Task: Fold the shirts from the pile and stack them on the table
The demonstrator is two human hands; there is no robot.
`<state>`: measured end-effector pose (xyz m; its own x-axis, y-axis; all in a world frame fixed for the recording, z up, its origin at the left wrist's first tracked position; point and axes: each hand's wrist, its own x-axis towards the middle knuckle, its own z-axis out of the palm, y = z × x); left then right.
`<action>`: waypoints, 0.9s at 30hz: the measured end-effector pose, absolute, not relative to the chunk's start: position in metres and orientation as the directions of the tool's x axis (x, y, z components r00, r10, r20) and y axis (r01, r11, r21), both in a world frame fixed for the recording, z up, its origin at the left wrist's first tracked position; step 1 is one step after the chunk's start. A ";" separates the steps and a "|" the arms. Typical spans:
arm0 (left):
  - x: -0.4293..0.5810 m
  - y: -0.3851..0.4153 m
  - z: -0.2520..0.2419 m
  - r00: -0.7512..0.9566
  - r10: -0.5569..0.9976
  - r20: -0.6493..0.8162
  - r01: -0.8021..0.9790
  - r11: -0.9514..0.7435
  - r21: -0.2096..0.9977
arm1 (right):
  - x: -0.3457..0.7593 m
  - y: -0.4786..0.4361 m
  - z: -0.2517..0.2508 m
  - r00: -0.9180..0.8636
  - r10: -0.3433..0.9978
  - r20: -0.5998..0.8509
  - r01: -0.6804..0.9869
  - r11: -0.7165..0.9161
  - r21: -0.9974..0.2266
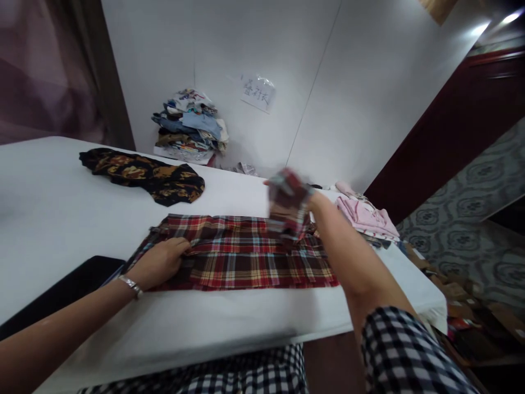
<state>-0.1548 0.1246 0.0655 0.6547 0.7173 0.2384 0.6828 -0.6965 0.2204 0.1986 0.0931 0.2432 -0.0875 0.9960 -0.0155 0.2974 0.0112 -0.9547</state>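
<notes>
A red, brown and yellow plaid shirt (246,262) lies in a long folded strip across the front of the white table. At its left end, my left hand (164,262) rests on the cloth with fingers curled and pinching it. My right hand (315,201) is raised over the shirt's right part, gripping a lifted piece of the same plaid cloth, perhaps a sleeve. Motion blurs that piece, and it covers most of the right fingers.
Behind lies a dark patterned garment (143,172) on the white table (229,191). A tall clothes pile (191,126) stands near the wall, and pink folded clothes (367,216) sit at right. A black flat object (74,287) lies at left front.
</notes>
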 end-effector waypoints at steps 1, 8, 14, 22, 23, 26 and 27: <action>-0.154 0.122 0.068 0.634 0.732 0.250 0.681 -0.681 0.269 | 0.177 0.111 0.239 -0.140 0.989 -0.047 0.306 -0.002 -0.952; -0.154 0.125 0.074 0.227 0.974 -0.025 0.663 -0.136 0.736 | 0.210 0.155 0.202 0.054 0.998 -0.010 0.534 -0.038 -0.844; -0.143 0.154 0.059 0.115 0.993 -0.024 0.690 -0.063 0.721 | 0.316 0.120 0.148 0.487 0.873 -0.018 0.690 -0.397 -0.604; -0.119 0.125 0.107 0.063 0.978 0.198 0.446 -0.205 0.871 | 0.333 0.129 0.086 0.411 0.912 0.006 0.722 -0.321 -0.613; -0.118 0.122 0.113 0.048 0.979 0.200 0.427 -0.201 0.881 | 0.337 0.134 0.081 0.389 0.921 0.001 0.723 -0.304 -0.620; -0.120 0.120 0.128 0.010 0.965 0.262 0.432 -0.241 0.869 | 0.358 0.144 0.067 0.390 0.921 -0.009 0.717 -0.310 -0.624; -0.122 0.121 0.132 0.001 0.957 0.291 0.442 -0.262 0.858 | 0.366 0.146 0.063 0.381 0.924 -0.015 0.713 -0.304 -0.632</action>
